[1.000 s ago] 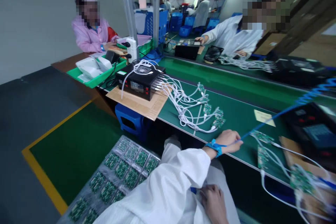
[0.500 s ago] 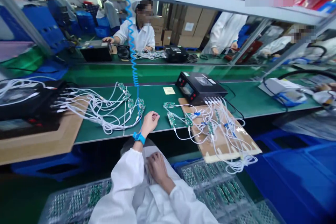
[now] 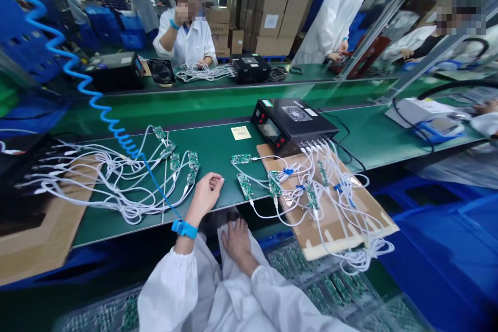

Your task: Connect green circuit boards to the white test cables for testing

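My left hand (image 3: 207,194), with a blue wrist strap (image 3: 184,229) on a coiled blue cord, rests at the bench's front edge with its fingers curled. Whether anything small is in them I cannot make out. My right hand (image 3: 236,238) lies on my lap, fingers spread, holding nothing. Just left of my left hand are several green circuit boards (image 3: 193,162) on white cables. To its right, more boards (image 3: 245,187) are wired to a black box (image 3: 293,119) with a small screen. A yellow note (image 3: 241,133) lies between the two groups.
Cardboard (image 3: 330,228) under the right cables juts past the green bench's (image 3: 210,140) front edge. Another black box (image 3: 23,176) stands at left. Trays of boards (image 3: 342,290) sit below the bench. People in white coats work across it; a hand (image 3: 486,108) shows at far right.
The view has shifted to the right and the blue cord now slants at upper left. Across the bench, a person has raised a hand to the face. My right hand's fingers have spread more.
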Available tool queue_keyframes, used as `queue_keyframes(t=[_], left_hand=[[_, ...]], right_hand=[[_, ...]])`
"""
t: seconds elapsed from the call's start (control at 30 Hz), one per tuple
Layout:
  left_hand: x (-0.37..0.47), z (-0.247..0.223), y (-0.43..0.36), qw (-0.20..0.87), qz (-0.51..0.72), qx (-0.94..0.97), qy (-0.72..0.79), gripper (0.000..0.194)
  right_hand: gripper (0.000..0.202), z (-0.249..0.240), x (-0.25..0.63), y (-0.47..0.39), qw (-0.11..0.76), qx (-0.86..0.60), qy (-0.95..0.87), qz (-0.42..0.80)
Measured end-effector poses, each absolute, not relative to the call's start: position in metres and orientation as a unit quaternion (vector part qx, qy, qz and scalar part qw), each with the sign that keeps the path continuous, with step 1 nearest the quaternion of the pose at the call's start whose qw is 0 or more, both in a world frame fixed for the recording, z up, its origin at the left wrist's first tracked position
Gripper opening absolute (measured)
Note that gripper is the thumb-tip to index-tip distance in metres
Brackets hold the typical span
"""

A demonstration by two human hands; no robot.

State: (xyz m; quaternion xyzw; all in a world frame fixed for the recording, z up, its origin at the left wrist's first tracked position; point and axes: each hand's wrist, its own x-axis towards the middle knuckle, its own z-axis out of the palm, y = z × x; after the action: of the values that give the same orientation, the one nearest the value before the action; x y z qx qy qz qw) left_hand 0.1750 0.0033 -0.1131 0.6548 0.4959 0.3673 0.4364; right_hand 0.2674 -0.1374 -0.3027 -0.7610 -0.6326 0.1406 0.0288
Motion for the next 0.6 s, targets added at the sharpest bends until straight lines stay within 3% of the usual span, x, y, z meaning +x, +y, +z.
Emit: queue_keyframes(t=[0.5, 0.6], left_hand=[[0.169, -0.115, 0.010, 0.547, 0.368, 0.576, 0.483, 0.046], [0.168, -0.113, 0.013, 0.559, 0.360, 0.570, 0.483, 0.048]], right_hand=[[0.064, -0.310, 0.273, -0.117, 0.016, -0.771, -0.611, 0.177], [0.057, -0.312, 0.272, -0.118, 0.039, -0.781, -0.600, 0.171]])
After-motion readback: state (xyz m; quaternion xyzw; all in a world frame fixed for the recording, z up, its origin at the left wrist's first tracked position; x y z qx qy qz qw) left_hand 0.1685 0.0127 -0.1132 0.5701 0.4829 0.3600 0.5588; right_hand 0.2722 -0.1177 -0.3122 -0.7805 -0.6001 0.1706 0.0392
